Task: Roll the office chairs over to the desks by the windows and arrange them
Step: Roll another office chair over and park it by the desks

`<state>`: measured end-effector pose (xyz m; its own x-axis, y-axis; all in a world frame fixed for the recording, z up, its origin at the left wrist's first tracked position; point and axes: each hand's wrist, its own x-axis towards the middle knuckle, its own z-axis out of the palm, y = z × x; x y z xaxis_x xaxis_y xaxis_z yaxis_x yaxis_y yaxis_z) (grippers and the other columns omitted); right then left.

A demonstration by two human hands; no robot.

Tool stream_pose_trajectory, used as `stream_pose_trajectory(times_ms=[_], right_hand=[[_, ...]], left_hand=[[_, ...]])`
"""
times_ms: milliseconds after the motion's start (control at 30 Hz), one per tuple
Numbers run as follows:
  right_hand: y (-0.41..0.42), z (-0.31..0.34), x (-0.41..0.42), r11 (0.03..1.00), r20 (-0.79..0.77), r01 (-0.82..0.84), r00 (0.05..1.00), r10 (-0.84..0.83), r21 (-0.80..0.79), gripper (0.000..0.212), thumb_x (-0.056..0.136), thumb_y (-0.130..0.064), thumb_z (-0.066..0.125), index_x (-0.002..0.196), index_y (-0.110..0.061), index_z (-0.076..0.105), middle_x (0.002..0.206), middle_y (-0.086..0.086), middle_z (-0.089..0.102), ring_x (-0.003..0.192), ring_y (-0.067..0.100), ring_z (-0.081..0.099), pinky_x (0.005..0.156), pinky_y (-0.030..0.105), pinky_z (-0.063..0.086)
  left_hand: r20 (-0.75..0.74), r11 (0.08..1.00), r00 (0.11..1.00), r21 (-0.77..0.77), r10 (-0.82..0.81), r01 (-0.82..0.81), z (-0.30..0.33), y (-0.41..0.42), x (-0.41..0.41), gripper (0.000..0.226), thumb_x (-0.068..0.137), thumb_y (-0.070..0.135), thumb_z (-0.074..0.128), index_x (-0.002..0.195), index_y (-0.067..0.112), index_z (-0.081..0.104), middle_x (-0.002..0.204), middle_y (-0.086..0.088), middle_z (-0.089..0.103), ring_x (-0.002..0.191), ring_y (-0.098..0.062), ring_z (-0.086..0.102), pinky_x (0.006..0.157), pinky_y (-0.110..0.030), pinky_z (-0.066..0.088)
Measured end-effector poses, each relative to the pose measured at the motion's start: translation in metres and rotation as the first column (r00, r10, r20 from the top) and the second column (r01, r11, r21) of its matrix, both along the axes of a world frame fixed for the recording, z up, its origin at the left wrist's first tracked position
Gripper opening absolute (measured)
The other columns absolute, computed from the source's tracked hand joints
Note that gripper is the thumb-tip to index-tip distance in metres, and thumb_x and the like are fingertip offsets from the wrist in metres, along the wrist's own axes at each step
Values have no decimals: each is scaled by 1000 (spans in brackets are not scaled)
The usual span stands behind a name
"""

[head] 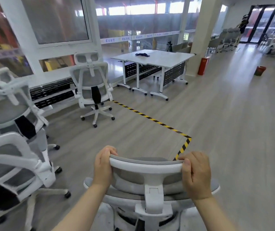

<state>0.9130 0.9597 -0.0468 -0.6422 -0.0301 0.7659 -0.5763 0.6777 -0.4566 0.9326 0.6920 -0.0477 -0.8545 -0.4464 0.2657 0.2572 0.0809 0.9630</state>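
Risk first: clipping the two white-framed grey mesh office chairs (pixel 11 130) crowding the left, or overshooting toward the white rectangular table (pixel 151 59) by the windows (castors roll freely). Held chair's white plastic headrest (pixel 145 165) directly ahead, clasped at each end by left hand (pixel 102 167) and right hand (pixel 195 174).
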Motion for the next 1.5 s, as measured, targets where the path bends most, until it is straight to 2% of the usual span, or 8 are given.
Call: stream_pose_trajectory(times_ms=[333,533,700,900,1033,1200,1333,1500], right_hand=[[-27,9,-205,921,82,-390,919,387,25,35,96,-22,36,80,-16,66,80,-8,58,80,13,53,78,32,40],[-56,12,-318,864,103,-503,860,500,7,34,97,-22,35,82,-16,64,80,-8,56,80,12,51,77,32,40],[-75,15,-410,819,133,-573,811,570,-17,33,97,-23,37,81,-16,64,80,-9,58,82,9,53,75,32,42],[-112,13,-519,805,159,-588,790,592,-78,33,94,-21,36,72,-13,60,74,-4,56,78,10,52,73,33,42],[-142,15,-587,795,183,-590,773,607,-145,31,91,-20,36,69,-11,57,71,-1,54,76,12,50,69,31,41],[-171,15,-670,788,215,-566,761,612,-242,28,88,-21,37,70,-12,58,79,-8,53,83,13,52,73,20,41],[-197,14,-743,753,256,-544,719,646,-371,23,85,-26,39,77,-15,57,87,-10,54,87,15,52,76,21,41],[-225,6,-836,662,309,-481,622,720,-575,32,81,-42,42,102,-22,56,102,-5,58,91,14,54,80,14,42]], left_hand=[[-14,937,937,-10,349,-349,5,-17,-140,24,79,12,33,62,2,46,64,7,55,61,-4,47,57,-17,37],[10,899,899,21,438,-438,8,-32,-225,24,79,11,34,63,-4,44,68,-7,49,58,-6,43,53,-16,36],[-16,873,873,-5,487,-487,7,-49,-298,29,81,16,31,65,-5,44,66,-6,49,58,-6,43,54,-16,36],[-12,868,875,-116,484,-482,0,-87,-385,30,83,19,30,63,2,46,61,-1,48,57,-8,40,52,-20,34],[3,876,878,-65,479,-478,-7,-114,-448,29,82,24,32,61,16,49,60,5,50,58,-10,41,53,-23,35],[-5,866,868,-64,496,-496,-7,-132,-527,32,85,26,31,63,13,49,61,4,52,58,-10,42,53,-27,34],[-41,824,835,-142,549,-549,-7,-146,-594,35,86,38,26,64,23,49,63,5,51,61,-12,43,55,-27,35],[-84,785,797,-139,598,-603,-7,-159,-681,40,86,38,26,67,12,50,64,1,50,62,-10,44,57,-25,35]])
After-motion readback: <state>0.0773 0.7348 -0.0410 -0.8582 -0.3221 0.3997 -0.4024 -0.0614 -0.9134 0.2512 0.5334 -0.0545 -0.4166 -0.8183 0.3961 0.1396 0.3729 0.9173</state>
